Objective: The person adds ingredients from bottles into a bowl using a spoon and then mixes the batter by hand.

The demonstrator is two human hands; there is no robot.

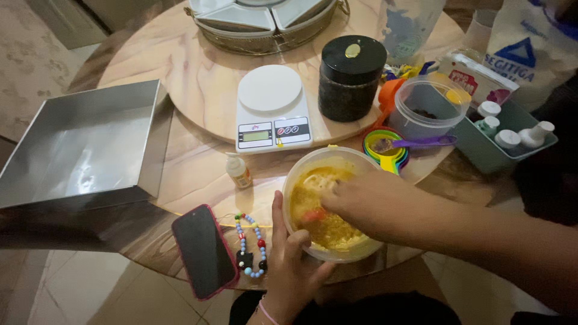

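the left hand grips the bowl of yellow batter at the desk edge; the right hand, closed on a barely visible tool, is mid-mixing. next: steady stirring.

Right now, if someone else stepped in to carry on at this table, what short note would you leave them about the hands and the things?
Left hand: grips the near side of the clear plastic bowl, steadying it at the table edge.
Right hand: reaches into the bowl, fingers in the crumbly yellow mixture.
Around it: white kitchen scale and black-lidded jar behind the bowl, coloured measuring spoons to the right, empty square metal pan to the left, phone beside the left hand.
Done: the mixture is in the bowl.
Left: the pan holds nothing yet.
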